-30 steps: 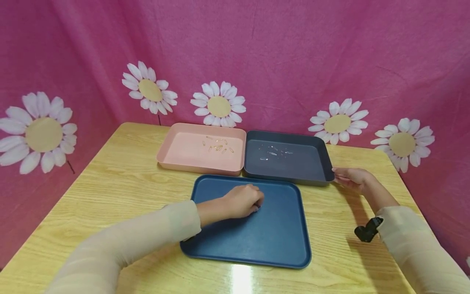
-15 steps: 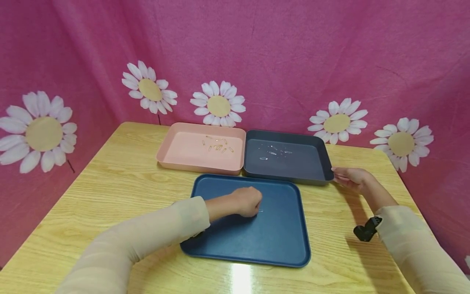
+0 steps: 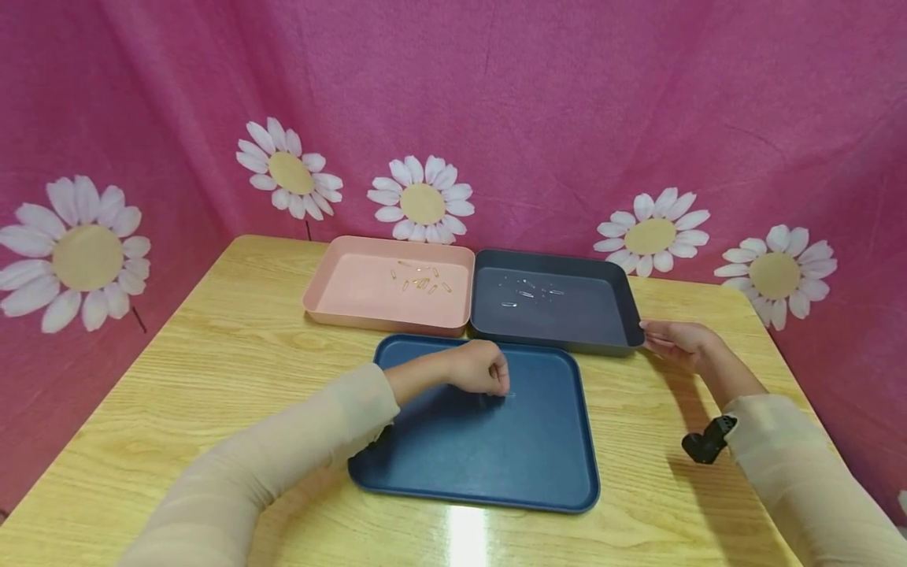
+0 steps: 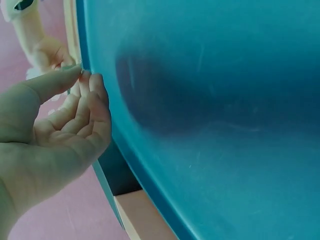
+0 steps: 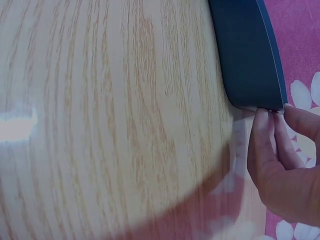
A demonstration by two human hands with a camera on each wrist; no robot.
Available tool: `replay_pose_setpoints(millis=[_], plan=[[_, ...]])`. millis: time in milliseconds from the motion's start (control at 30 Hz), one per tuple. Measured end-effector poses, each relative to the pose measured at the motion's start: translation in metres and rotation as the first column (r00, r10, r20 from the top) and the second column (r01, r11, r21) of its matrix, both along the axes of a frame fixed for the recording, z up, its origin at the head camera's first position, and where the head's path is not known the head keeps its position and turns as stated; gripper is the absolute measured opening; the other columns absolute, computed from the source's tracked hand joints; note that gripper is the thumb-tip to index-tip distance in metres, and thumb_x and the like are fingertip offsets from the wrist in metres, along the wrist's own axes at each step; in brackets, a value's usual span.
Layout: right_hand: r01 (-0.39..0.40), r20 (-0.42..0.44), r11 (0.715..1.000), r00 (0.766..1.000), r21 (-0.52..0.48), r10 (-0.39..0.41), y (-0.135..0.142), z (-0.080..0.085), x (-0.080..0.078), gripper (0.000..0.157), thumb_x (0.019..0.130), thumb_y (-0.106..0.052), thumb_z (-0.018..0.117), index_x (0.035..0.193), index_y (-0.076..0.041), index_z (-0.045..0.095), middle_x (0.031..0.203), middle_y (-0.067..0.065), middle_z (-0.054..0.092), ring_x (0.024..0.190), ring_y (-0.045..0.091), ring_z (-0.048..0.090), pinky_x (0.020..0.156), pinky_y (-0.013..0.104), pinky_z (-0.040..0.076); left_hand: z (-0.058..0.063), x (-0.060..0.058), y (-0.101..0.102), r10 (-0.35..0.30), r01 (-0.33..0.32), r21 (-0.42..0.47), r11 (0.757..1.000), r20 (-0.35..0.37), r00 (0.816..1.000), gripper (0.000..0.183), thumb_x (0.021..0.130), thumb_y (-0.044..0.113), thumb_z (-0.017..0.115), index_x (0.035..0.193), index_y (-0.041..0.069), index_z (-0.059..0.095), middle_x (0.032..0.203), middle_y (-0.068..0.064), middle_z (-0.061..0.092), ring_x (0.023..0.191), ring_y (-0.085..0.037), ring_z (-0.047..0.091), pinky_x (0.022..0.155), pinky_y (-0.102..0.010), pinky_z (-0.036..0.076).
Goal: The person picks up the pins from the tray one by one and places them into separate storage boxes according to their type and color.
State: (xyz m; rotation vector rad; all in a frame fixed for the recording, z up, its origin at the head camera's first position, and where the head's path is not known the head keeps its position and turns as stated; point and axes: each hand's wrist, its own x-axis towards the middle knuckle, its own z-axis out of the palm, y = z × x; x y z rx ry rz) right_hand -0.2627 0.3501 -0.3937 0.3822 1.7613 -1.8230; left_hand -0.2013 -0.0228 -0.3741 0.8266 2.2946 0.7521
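Note:
Over the upper middle of the blue tray point(image 3: 496, 465), my left hand point(image 3: 476, 368) pinches a small silver wire clip point(image 3: 511, 394) that is too tiny to make out fully. In the left wrist view, the thumb and index finger of my left hand point(image 4: 65, 110) meet at their tips, and the other fingers curl in below. My right hand point(image 3: 680, 345) holds the near right corner of the dark grey tray point(image 3: 567, 339). Seen from the right wrist, the thumb of that hand point(image 5: 285, 160) lies at the grey tray's rim and the fingers reach under its edge.
Several silver clips point(image 3: 526, 294) lie inside the grey tray. Left of it, touching sides, stands a pink tray point(image 3: 340, 295) with several gold clips point(image 3: 422, 283). All three trays rest on a wooden table point(image 3: 234, 362). A pink flowered cloth point(image 3: 538, 118) hangs behind.
My left hand has lifted slightly and moved toward the far side of the blue tray, turning so its pinching fingertips show. The right hand keeps its place at the grey tray's corner.

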Motion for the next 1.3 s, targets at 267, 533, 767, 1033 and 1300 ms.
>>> replay_pose_setpoints(millis=[267, 533, 767, 1033, 1300], plan=[[-0.012, -0.011, 1.0, 1.0, -0.007, 0.012, 0.002, -0.004, 0.0, 0.035, 0.097, -0.009, 0.05, 0.071, -0.02, 0.071, 0.077, -0.009, 0.069, 0.075, 0.0, 0.066, 0.073, 0.015, 0.056, 0.008, -0.012, -0.001, 0.013, -0.013, 0.055, 0.998, 0.012, 1.0, 0.015, 0.091, 0.002, 0.057, 0.098, 0.001, 0.071, 0.095, -0.015, 0.072, 0.077, -0.007, 0.059, 0.067, -0.015, 0.044], [-0.033, -0.014, 0.999, 0.999, 0.028, 0.033, 0.002, -0.004, 0.0, 0.033, 0.097, -0.011, 0.051, 0.072, -0.022, 0.07, 0.077, -0.01, 0.068, 0.075, 0.0, 0.064, 0.073, 0.014, 0.055, 0.009, -0.021, 0.003, 0.017, -0.016, 0.074, 0.997, -0.004, 1.0, 0.015, 0.09, 0.003, 0.058, 0.1, -0.001, 0.07, 0.095, -0.016, 0.072, 0.074, -0.005, 0.057, 0.067, -0.013, 0.043], [-0.031, -0.01, 0.999, 0.999, 0.032, 0.031, 0.003, -0.003, -0.001, 0.033, 0.098, -0.012, 0.052, 0.072, -0.022, 0.07, 0.077, -0.01, 0.068, 0.075, 0.0, 0.065, 0.073, 0.014, 0.056, 0.014, -0.037, 0.008, 0.079, -0.076, 0.096, 0.992, -0.027, 0.997, 0.016, 0.089, 0.003, 0.06, 0.101, -0.001, 0.07, 0.094, -0.016, 0.072, 0.075, -0.007, 0.058, 0.067, -0.013, 0.045], [-0.033, -0.002, 0.999, 0.999, 0.017, 0.033, 0.005, -0.003, 0.0, 0.034, 0.097, -0.011, 0.051, 0.072, -0.022, 0.071, 0.078, -0.009, 0.069, 0.075, 0.0, 0.066, 0.074, 0.015, 0.056, 0.021, -0.058, 0.022, 0.173, -0.171, 0.129, 0.977, -0.004, 0.985, 0.016, 0.089, 0.005, 0.062, 0.102, -0.001, 0.071, 0.099, -0.018, 0.072, 0.077, -0.011, 0.058, 0.066, -0.016, 0.045], [-0.033, -0.015, 0.999, 0.999, -0.016, 0.032, 0.005, -0.004, 0.001, 0.034, 0.097, -0.01, 0.051, 0.073, -0.021, 0.071, 0.079, -0.009, 0.069, 0.076, 0.0, 0.066, 0.073, 0.015, 0.057, 0.032, -0.079, 0.046, 0.179, -0.177, 0.097, 0.979, -0.016, 0.984, 0.018, 0.089, 0.005, 0.063, 0.103, -0.002, 0.07, 0.105, -0.015, 0.072, 0.077, -0.007, 0.056, 0.066, -0.015, 0.046]])
